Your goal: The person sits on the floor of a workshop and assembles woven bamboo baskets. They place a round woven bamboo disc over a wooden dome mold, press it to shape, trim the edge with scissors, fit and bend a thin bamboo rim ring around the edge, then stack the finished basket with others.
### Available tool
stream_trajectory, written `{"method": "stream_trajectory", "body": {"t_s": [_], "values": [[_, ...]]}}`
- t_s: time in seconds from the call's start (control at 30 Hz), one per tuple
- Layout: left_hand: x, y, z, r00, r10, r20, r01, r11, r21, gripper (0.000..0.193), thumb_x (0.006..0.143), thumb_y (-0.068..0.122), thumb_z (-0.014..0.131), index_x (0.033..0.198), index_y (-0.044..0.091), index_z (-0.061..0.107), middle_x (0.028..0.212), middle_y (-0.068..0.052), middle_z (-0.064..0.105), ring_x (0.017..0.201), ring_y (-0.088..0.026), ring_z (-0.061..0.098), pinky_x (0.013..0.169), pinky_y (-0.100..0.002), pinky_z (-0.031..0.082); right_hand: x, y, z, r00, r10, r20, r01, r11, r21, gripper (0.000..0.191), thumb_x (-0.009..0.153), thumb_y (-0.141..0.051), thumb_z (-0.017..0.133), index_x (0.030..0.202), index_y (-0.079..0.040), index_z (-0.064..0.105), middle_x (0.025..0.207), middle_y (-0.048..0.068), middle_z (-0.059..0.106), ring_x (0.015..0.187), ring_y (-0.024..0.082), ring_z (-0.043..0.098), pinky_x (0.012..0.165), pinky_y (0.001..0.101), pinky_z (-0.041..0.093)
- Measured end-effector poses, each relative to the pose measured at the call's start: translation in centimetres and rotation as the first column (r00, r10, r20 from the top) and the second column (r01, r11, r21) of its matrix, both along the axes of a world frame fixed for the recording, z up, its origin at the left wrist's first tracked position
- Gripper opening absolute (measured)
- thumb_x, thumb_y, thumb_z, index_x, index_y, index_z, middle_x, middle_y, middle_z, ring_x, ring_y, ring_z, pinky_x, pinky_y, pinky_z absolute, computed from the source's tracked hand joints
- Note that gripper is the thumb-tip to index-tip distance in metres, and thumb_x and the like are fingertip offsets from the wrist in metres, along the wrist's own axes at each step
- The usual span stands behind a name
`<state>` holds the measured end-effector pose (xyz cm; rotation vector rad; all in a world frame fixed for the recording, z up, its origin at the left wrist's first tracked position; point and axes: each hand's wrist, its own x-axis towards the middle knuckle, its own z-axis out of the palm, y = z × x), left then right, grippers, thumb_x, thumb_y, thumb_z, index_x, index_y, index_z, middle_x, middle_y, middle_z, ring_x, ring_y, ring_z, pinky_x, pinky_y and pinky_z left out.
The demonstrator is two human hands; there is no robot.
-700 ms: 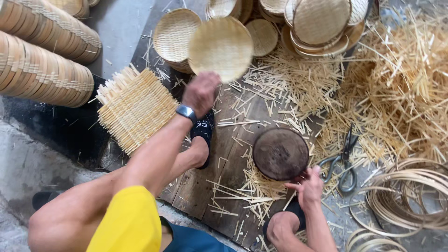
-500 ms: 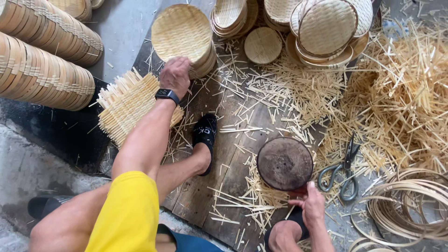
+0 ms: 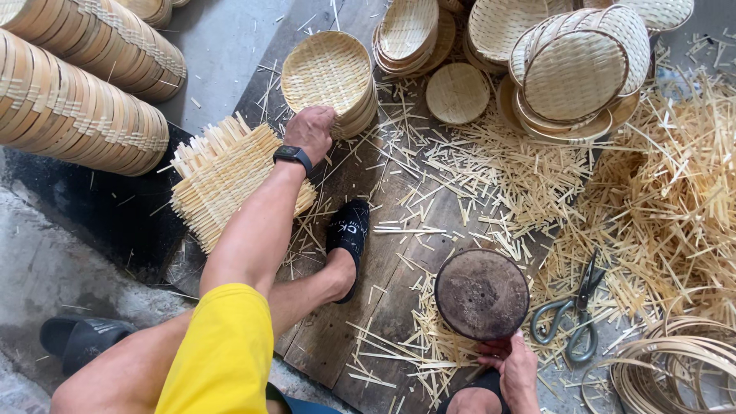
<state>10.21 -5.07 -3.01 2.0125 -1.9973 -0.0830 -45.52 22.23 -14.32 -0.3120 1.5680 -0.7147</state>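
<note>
Left hand rests spread on the far stack of woven bamboo trays, steadying it; right hand grips the round wooden block near.

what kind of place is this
Most likely a small basket-weaving workshop, worked on the floor: stacks of finished woven trays, a pile of loose bamboo strips, and shears lying beside a round wooden block.

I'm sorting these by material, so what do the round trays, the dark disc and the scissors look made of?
Round trays: woven pale bamboo or similar strips, unfinished, weave visible. Dark disc: probably worn wood, dull and stained. Scissors: metal, grey and dull.
</note>
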Motion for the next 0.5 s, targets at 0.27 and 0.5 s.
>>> {"method": "stream_trajectory", "body": {"t_s": [0.27, 0.5], "values": [[-0.6, 2.0, 0.5, 0.991, -0.018, 0.133, 0.053, 0.962, -0.266, 0.039, 0.090, 0.014, 0.069, 0.125, 0.000, 0.061, 0.124, -0.020, 0.066, 0.120, -0.034, 0.060, 0.111, -0.048, 0.041, 0.9, -1.6, 2.2, 0.991, 0.128, 0.032, -0.120, 0.976, -0.180, 0.046, 0.110, -0.037, 0.044, 0.101, 0.007, 0.049, 0.096, 0.018, 0.070, 0.080, 0.032, 0.072, 0.067, 0.0509, 0.063], [-0.7, 12.7, 3.9, 0.951, 0.185, 0.249, -0.291, 0.810, 0.509, 0.109, 0.071, 0.049, 0.088, 0.146, -0.005, 0.031, 0.143, -0.027, 0.043, 0.137, -0.037, 0.040, 0.119, -0.047, 0.032, 4.9, -3.5, 6.1, 0.975, 0.149, 0.168, -0.130, 0.985, -0.115, 0.040, 0.101, -0.038, 0.049, 0.111, 0.000, 0.057, 0.106, 0.018, 0.071, 0.086, 0.031, 0.074, 0.070, 0.0434, 0.063]]}}
